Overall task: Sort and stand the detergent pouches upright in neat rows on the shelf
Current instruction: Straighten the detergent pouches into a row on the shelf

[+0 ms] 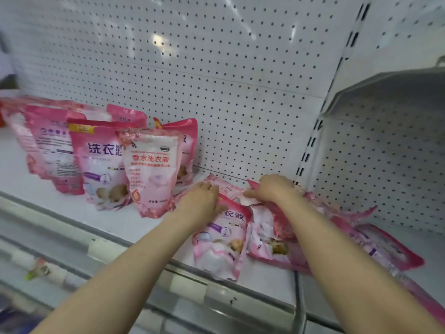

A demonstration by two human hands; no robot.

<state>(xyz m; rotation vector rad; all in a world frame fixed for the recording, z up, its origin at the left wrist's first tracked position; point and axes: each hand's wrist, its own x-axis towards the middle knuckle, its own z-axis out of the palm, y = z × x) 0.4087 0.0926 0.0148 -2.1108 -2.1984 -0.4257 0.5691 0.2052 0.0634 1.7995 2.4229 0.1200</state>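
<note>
Both left hand [201,197] and right hand [274,189] fingers around one flat pouch [228,189]; upright pouches [149,165] alongside.

- Pegboard back panel [216,80]: showing white, carrying regular grid of small dark holes.
- Shelf [72,208]: showing white; front rail [120,239] showing grey-silver.
- Upright post [310,145]: showing white, bearing column of black slots.
- Front standing pouch [150,174]: showing pale pink and white, carrying red characters.
- Neighbouring standing pouch [101,165]: showing deep pink top and white middle, bearing purple-blue characters and yellow tag.
- Back-facing pouch [55,145]: showing deep pink, carrying white panel with dark print.
- Lying pouch [219,239]: showing pink and white, bearing purple band.
- Crumpled pouch [272,237]: showing pink-and-white mottling.
- Upper shelf underside [390,97]: showing grey.
</note>
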